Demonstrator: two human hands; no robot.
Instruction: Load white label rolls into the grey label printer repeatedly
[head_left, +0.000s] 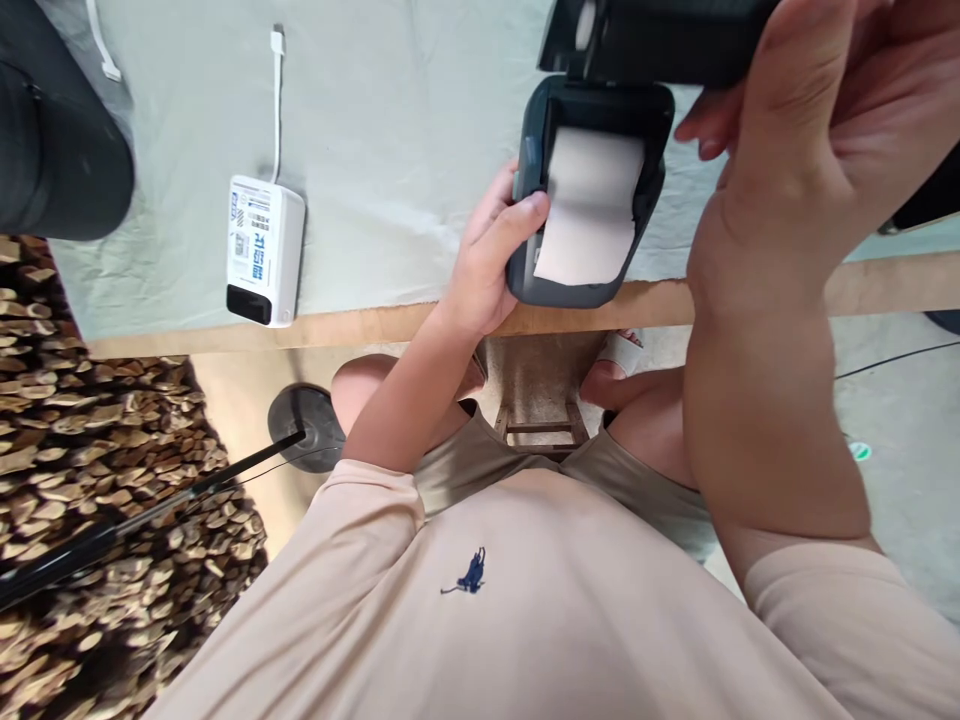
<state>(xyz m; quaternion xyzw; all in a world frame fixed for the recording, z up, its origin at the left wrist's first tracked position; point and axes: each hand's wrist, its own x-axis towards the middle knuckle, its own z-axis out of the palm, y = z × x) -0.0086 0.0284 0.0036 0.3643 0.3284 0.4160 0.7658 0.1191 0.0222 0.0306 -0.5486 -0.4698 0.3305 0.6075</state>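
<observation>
A dark grey small printer [525,270] stands open at the table's front edge, with a white paper roll [589,205] lying in its bay. My left hand [487,255] grips the printer's left side, thumb on the rim beside the paper. My right hand [810,110] is raised close to the camera and holds the printer's black lid [660,40], tipped back above the bay. Its fingers curl round the lid's right end.
A white power bank [264,250] with a white cable [277,100] lies to the left on the pale green table cover [390,130]. A black object [52,140] sits at far left. Below the wooden table edge [360,325] are my knees, a stool and a black stand.
</observation>
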